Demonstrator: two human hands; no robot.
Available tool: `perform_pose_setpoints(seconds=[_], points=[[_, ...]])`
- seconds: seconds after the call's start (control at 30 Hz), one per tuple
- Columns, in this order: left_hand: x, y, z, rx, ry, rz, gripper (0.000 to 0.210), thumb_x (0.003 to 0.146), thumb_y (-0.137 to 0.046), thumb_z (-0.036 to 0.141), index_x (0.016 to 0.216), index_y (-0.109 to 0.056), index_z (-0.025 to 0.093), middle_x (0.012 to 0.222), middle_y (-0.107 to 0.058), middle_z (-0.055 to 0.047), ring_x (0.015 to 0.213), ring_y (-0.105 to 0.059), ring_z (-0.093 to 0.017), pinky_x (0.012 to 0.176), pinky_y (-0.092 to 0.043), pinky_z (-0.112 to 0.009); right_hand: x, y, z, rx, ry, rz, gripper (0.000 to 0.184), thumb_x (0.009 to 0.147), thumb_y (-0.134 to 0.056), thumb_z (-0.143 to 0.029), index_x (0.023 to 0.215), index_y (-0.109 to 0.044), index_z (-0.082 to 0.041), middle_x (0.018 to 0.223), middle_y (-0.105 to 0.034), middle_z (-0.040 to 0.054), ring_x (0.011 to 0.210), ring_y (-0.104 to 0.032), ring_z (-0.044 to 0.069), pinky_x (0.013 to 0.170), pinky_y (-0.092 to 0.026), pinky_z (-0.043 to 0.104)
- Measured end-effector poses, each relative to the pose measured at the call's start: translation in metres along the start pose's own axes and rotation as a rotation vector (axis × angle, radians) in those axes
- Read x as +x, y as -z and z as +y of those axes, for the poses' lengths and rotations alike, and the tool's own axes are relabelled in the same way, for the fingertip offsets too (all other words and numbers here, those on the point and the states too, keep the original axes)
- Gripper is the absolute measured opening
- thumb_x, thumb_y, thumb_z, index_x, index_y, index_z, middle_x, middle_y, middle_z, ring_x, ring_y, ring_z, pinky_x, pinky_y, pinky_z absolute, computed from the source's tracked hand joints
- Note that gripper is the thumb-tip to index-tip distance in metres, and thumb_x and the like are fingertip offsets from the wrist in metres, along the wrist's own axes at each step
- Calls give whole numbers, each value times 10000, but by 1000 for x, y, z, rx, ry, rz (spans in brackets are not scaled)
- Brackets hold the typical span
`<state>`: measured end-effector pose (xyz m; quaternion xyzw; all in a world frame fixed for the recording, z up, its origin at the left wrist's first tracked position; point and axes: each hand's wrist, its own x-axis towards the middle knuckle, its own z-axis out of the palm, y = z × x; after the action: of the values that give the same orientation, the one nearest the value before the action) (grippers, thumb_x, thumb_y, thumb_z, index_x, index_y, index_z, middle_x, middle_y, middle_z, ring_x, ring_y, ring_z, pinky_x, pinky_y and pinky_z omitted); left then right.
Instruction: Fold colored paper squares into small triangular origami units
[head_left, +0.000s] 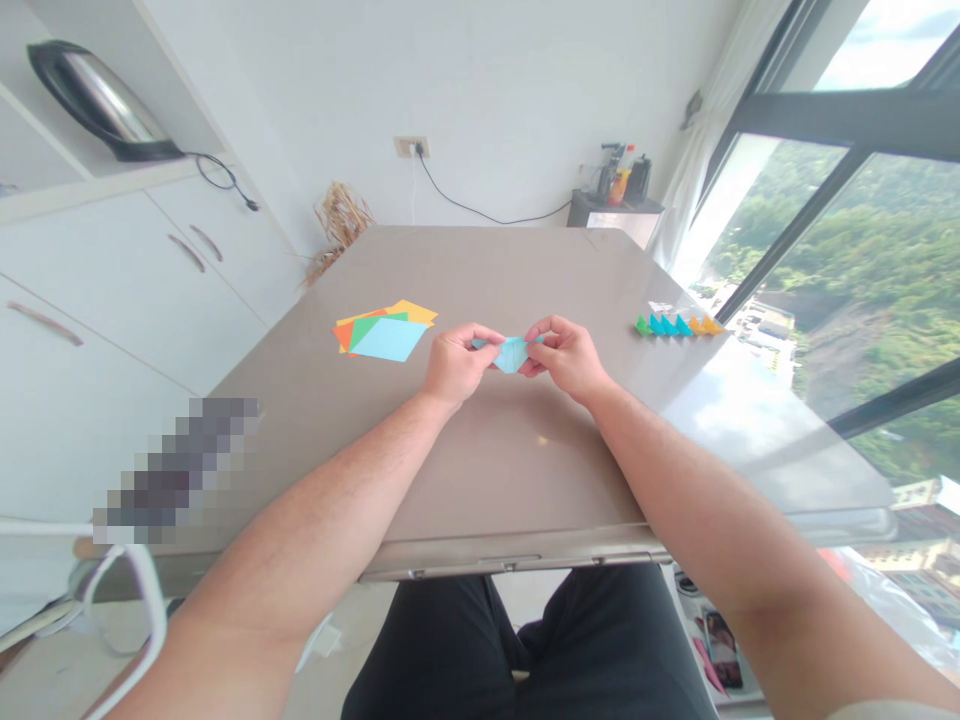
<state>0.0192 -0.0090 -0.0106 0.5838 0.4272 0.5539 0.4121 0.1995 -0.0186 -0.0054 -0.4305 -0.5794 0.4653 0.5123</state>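
Note:
Between my two hands is a small piece of light-blue origami paper (513, 355), partly folded, with creases down its middle and a point facing me. My left hand (461, 365) pinches its left corner between thumb and fingers. On the other side my right hand (566, 355) grips the right corner in the same way. Left of my hands lies a fanned stack of coloured paper sheets (388, 340), with light blue on top and green, orange and yellow beneath. A row of several small folded paper figures (671, 326) in green, blue and yellow stands at the right.
The grey-brown table (510, 470) reaches to the white wall. A pixelated dark object (180, 470) is at its left edge. Bottles stand on a small cabinet (615, 210) behind it, and a kettle (105, 100) rests on a shelf at upper left. Windows line the right side.

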Motion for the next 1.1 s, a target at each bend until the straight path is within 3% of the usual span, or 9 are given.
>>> perform_pose_setpoints(seconds=[0.2,0.57,0.7,0.83,1.1], points=[[-1,-1,7,-215,96,-8,155,625,-772,210,775,-742,180,719,-705,-17,742,-686,-199,750,-607,-395,-2,-2,-5,114,-9,81,126,692,-685,-265,797,-663,-198,614,-698,-8,591,-708,170,612,-609,303],[3,6,4,-353,237,-51,166,600,-765,189,743,-682,180,759,-681,2,766,-682,-168,811,-589,-394,-2,0,-7,176,-32,64,139,653,-734,-264,767,-692,-198,650,-705,-6,612,-713,179,691,-645,365],[4,6,4,-352,230,-52,161,602,-766,184,739,-682,176,750,-674,3,761,-679,-165,788,-589,-376,-3,-1,-8,175,-24,46,161,684,-766,-311,739,-674,-191,645,-691,-5,637,-718,183,710,-647,374],[1,3,6,-318,203,-32,159,600,-768,190,733,-683,171,775,-689,-4,757,-682,-175,759,-594,-378,-1,-2,-3,68,2,91,250,716,-785,-381,699,-627,-188,625,-676,0,593,-701,169,630,-614,314],[-2,-3,6,-168,49,36,109,657,-760,232,741,-710,183,725,-704,-18,726,-687,-194,735,-606,-378,3,-4,2,31,28,139,309,684,-804,-340,841,-570,-215,654,-650,-49,571,-664,132,608,-572,278]])
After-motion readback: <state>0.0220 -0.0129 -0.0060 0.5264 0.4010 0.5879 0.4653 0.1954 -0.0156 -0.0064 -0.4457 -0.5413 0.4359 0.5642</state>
